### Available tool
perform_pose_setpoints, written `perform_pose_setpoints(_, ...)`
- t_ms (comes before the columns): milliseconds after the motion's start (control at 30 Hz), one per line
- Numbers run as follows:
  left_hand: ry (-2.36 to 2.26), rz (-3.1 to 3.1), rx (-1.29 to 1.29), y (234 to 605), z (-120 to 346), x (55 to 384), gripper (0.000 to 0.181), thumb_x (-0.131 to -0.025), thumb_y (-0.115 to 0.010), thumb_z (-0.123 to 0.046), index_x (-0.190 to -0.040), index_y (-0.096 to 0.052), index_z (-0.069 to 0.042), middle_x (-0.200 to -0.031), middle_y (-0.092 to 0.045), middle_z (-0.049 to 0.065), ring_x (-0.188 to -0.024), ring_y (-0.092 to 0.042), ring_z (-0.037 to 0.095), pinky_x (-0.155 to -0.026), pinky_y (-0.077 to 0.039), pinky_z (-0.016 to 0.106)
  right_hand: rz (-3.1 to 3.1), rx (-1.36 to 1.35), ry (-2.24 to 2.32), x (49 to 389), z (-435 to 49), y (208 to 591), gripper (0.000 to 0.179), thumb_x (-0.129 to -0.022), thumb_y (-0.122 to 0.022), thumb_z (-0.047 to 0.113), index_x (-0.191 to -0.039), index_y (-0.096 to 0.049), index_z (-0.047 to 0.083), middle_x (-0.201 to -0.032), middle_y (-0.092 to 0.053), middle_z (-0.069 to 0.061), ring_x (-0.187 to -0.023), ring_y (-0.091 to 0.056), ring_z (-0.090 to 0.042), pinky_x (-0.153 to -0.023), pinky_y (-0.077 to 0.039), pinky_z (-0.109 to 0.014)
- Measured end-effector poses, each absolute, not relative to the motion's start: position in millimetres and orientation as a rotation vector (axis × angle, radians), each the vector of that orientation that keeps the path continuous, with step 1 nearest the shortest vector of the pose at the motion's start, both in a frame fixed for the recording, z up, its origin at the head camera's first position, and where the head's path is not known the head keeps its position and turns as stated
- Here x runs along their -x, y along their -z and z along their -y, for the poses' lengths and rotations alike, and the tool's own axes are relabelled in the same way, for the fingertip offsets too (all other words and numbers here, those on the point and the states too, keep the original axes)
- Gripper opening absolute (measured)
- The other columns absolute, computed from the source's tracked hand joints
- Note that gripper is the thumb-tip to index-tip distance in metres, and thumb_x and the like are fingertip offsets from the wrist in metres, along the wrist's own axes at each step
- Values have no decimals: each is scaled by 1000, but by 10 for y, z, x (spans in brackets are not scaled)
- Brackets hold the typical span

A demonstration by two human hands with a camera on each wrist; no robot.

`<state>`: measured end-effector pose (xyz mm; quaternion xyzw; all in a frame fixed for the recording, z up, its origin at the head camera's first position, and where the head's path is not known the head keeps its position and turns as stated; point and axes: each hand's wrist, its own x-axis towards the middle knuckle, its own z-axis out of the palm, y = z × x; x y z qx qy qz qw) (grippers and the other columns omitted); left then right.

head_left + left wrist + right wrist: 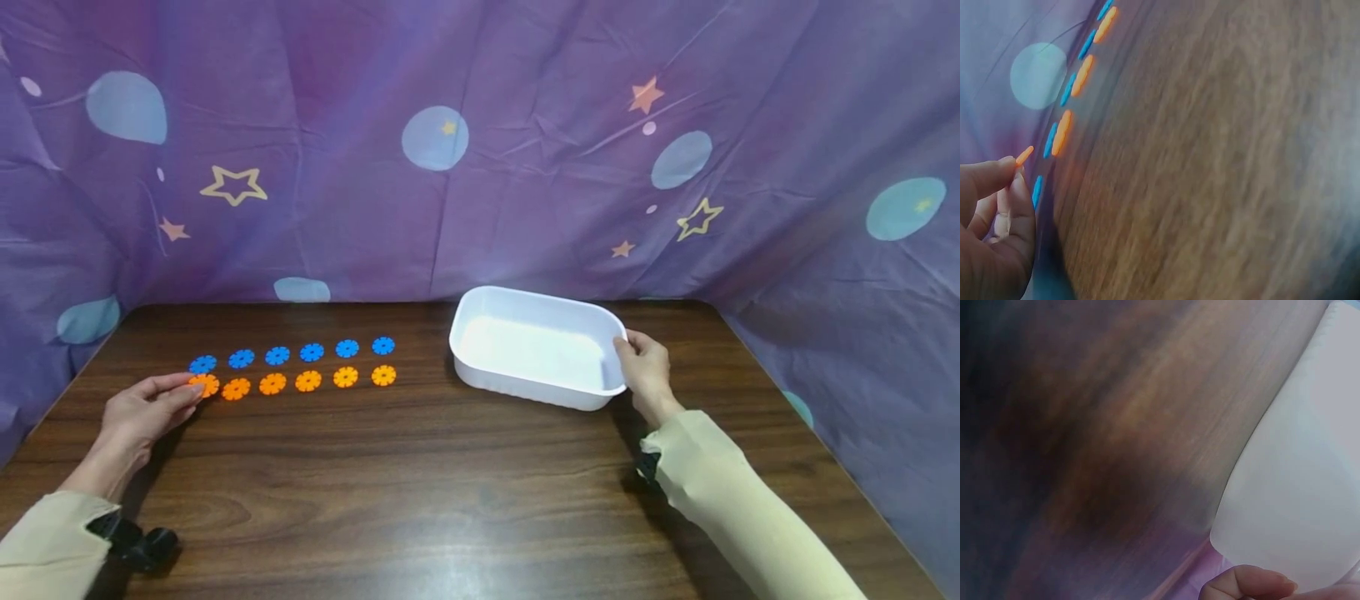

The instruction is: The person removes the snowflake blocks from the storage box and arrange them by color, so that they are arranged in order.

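Note:
Between thumb and fingers my left hand (150, 414) pinches an orange notched disc (204, 385), the leftmost of its row. In the left wrist view this orange disc (1024, 155) is seen edge-on at the fingertips. To its right runs a row of several orange discs (308, 381), and behind it a row of several blue discs (311, 352). My right hand (648, 372) grips the right end of a white rectangular tub (536, 392), thumb over the rim. In the right wrist view the white tub (1285, 481) hides most of that hand's fingers.
The dark wood table (420, 475) ends at a purple curtain (360, 208) printed with stars and spots, which hangs behind and at both sides. A black strap device (138, 542) sits on the left wrist and another black strap (648, 461) on the right.

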<state>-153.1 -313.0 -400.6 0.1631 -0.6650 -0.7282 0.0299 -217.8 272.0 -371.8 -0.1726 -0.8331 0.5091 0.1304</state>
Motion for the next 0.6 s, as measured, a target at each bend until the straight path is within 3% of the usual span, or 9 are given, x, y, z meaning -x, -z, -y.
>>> perform_pose_setpoints(467,1993,2270,-606,4030,3219,1533,37,-87,-63,-6,-67,-61,-37,-61,-61,-23,-58,-59,-7,-55,-51,12,2436,505,-1481,2170,-2715,3709,39,-97,-45,17,-129,-52,-5,-117,-58,-22,-93,-57,-21,-65,-45,-10)
perform_pose_setpoints(533,1902,2338,-623,4032,3223,1535,27,-88,-62,-7,-76,-64,-31,-62,-58,-26,-58,-58,-9,-56,-52,12,2439,503,-1483,2172,-2711,3704,40,-97,-45,17,-129,-52,-5,-117,-58,-22,-93,-57,-20,-66,-46,-11)
perform_pose_setpoints(600,1802,2415,-624,4030,3222,1537,11,-89,-61,-8,-93,-69,-15,-63,-55,-28,-58,-57,-11,-56,-52,13,2435,505,-1489,2173,-2709,3703,39,-97,-45,17,-129,-52,-5,-117,-58,-21,-92,-56,-19,-66,-45,-11)
